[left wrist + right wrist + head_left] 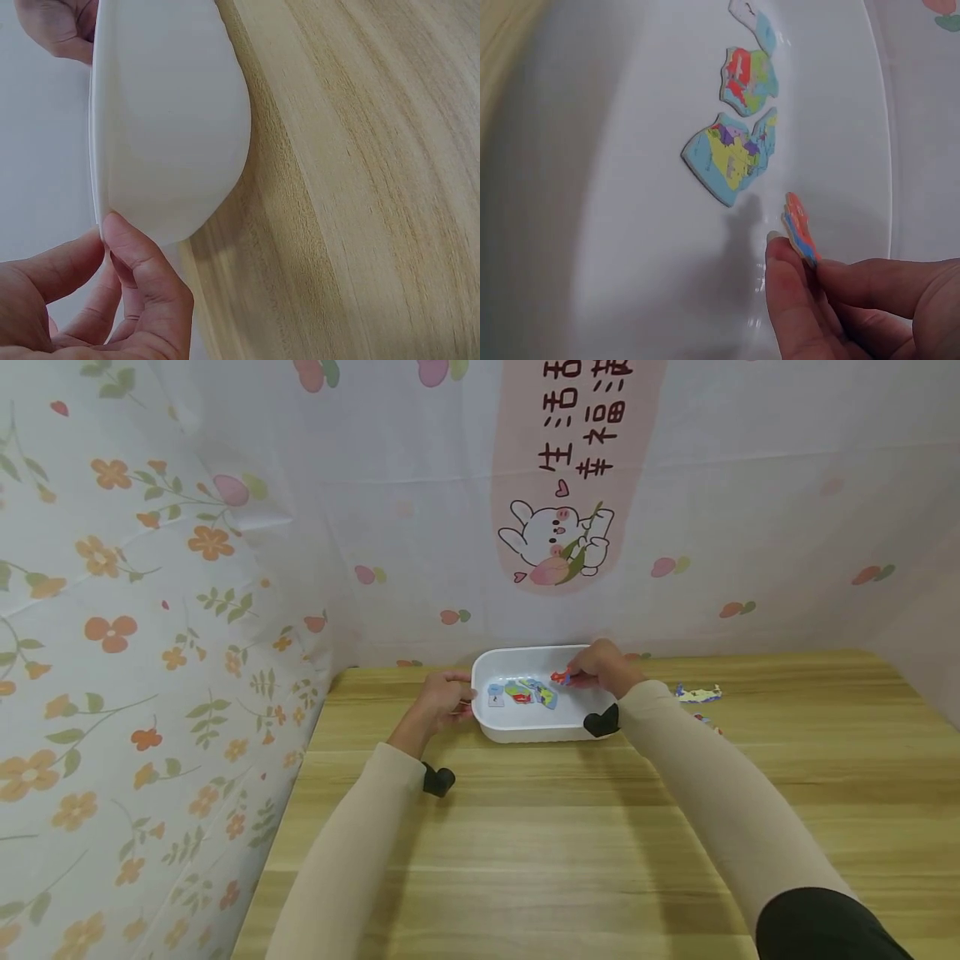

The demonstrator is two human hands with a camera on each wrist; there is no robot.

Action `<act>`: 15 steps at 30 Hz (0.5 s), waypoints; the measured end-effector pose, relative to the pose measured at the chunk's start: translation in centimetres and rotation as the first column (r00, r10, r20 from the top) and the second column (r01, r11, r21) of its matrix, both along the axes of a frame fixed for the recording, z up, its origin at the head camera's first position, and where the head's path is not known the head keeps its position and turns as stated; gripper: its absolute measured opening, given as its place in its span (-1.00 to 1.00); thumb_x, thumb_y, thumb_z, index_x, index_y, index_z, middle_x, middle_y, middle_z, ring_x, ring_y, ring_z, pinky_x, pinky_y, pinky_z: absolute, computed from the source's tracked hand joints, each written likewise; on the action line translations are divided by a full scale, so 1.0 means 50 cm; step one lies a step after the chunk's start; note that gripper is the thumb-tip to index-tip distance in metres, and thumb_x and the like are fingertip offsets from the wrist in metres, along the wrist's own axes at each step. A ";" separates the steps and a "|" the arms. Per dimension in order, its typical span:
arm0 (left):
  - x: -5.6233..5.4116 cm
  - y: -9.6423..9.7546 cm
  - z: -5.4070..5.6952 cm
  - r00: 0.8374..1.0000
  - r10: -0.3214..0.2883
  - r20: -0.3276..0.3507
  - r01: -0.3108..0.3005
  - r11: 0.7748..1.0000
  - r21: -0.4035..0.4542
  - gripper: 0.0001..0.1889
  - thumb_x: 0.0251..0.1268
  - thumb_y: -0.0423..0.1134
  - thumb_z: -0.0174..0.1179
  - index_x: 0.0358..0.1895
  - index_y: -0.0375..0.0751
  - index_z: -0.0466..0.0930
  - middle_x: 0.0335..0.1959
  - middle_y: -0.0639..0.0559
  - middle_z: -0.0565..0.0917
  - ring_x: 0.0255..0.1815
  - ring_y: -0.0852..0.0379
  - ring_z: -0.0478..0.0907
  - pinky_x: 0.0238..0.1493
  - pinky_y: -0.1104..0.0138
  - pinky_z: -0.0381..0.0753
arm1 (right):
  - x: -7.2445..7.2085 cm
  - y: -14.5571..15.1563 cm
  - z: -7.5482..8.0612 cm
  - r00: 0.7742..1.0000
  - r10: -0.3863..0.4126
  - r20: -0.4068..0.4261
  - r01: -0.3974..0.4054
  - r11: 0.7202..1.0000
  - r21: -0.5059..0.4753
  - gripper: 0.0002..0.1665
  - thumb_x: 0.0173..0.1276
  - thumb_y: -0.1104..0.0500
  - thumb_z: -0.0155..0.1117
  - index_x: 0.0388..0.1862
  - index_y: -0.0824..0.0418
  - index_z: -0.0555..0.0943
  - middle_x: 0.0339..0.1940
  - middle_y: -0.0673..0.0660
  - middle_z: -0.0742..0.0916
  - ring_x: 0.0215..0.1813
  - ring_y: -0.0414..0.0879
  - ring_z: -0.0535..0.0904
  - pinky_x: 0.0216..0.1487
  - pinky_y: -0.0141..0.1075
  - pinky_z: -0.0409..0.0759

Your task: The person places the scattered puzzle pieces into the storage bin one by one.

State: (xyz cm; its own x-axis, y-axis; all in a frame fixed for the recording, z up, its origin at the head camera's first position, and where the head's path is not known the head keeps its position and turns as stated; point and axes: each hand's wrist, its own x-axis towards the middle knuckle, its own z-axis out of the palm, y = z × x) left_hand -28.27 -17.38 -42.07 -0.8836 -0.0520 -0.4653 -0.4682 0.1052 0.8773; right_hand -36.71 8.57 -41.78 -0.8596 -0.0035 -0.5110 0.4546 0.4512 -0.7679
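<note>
A white oval-cornered plastic tub stands on the wooden table near the back cloth. My left hand pinches its left rim between thumb and finger, as the left wrist view shows close up. Over the tub, my right hand pinches a small orange-and-blue puzzle piece by its edge. Several map-printed puzzle pieces lie on the tub's floor: a yellow, purple and light-blue piece, a red and green one and a pale one beyond.
To the right of the tub, a cream-and-blue puzzle piece lies on the wooden table, with another piece partly behind the right sleeve. A printed cloth hangs behind the table, and a floral cloth hangs at its left.
</note>
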 end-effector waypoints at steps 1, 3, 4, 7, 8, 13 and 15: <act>0.000 0.000 0.000 1.000 -0.001 -0.002 0.001 1.000 0.001 -0.61 0.33 -0.43 0.13 0.22 -0.22 0.48 -0.06 -0.29 0.58 -0.44 0.11 0.51 -0.23 0.30 0.59 | 0.000 -0.001 0.000 1.000 0.000 0.000 0.000 1.000 0.005 -0.63 0.30 0.45 0.18 0.09 0.51 0.55 -0.51 0.14 0.68 -0.48 -0.14 0.69 -0.20 -0.31 0.69; -0.001 0.001 -0.002 1.000 0.000 -0.004 0.000 1.000 0.006 -0.61 0.33 -0.44 0.13 0.22 -0.22 0.47 -0.06 -0.29 0.58 -0.43 0.10 0.51 -0.17 0.26 0.59 | 0.001 -0.004 -0.002 1.000 -0.007 -0.005 0.007 1.000 0.014 -0.64 0.30 0.45 0.18 0.08 0.51 0.55 -0.52 0.14 0.67 -0.49 -0.14 0.69 -0.22 -0.31 0.70; -0.002 0.001 -0.002 1.000 0.001 -0.005 -0.001 1.000 0.008 -0.61 0.34 -0.43 0.13 0.22 -0.23 0.47 -0.06 -0.29 0.58 -0.42 0.10 0.51 -0.14 0.25 0.59 | 0.001 -0.006 -0.003 1.000 -0.013 -0.007 0.013 1.000 0.019 -0.65 0.29 0.45 0.18 0.06 0.51 0.56 -0.53 0.13 0.66 -0.51 -0.14 0.68 -0.24 -0.32 0.69; -0.004 0.001 -0.004 1.000 -0.001 -0.006 0.001 1.000 0.008 -0.60 0.34 -0.43 0.13 0.23 -0.22 0.47 -0.03 -0.31 0.58 -0.42 0.10 0.52 -0.14 0.25 0.59 | -0.004 -0.008 -0.011 1.000 -0.029 -0.010 0.029 1.000 0.011 -0.66 0.26 0.49 0.16 0.03 0.53 0.56 -0.55 0.12 0.64 -0.55 -0.16 0.65 -0.30 -0.34 0.69; -0.004 0.001 -0.004 1.000 -0.002 -0.005 0.002 1.000 0.005 -0.60 0.34 -0.43 0.14 0.23 -0.22 0.47 -0.03 -0.32 0.58 -0.43 0.11 0.52 -0.16 0.26 0.60 | -0.006 -0.009 -0.014 0.999 -0.035 -0.010 0.035 0.999 0.014 -0.65 0.25 0.50 0.16 0.03 0.54 0.56 -0.55 0.12 0.63 -0.56 -0.16 0.64 -0.32 -0.34 0.69; -0.005 -0.001 -0.008 1.000 -0.013 -0.003 0.013 1.000 0.004 -0.59 0.35 -0.43 0.13 0.25 -0.22 0.45 -0.03 -0.33 0.59 -0.47 0.14 0.52 -0.31 0.36 0.59 | -0.014 -0.011 -0.027 0.998 -0.059 -0.006 0.059 0.998 0.009 -0.69 0.23 0.52 0.16 -0.02 0.55 0.54 -0.56 0.12 0.62 -0.54 -0.14 0.64 -0.22 -0.28 0.71; -0.004 -0.003 -0.008 1.000 -0.015 -0.003 0.015 1.000 0.007 -0.58 0.35 -0.43 0.13 0.26 -0.22 0.45 -0.04 -0.34 0.59 -0.48 0.14 0.52 -0.34 0.38 0.58 | -0.013 -0.013 -0.029 0.998 -0.064 -0.013 0.064 0.998 0.005 -0.72 0.23 0.51 0.16 -0.06 0.54 0.54 -0.58 0.13 0.63 -0.50 -0.11 0.66 -0.17 -0.25 0.70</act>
State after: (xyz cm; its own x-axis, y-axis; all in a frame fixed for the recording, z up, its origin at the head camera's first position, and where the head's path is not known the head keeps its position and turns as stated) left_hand -28.49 -17.53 -42.44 -0.8855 -0.0356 -0.4632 -0.4642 0.1057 0.8794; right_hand -37.37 7.91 -43.23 -0.8643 0.0549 -0.5000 0.4732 0.4257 -0.7712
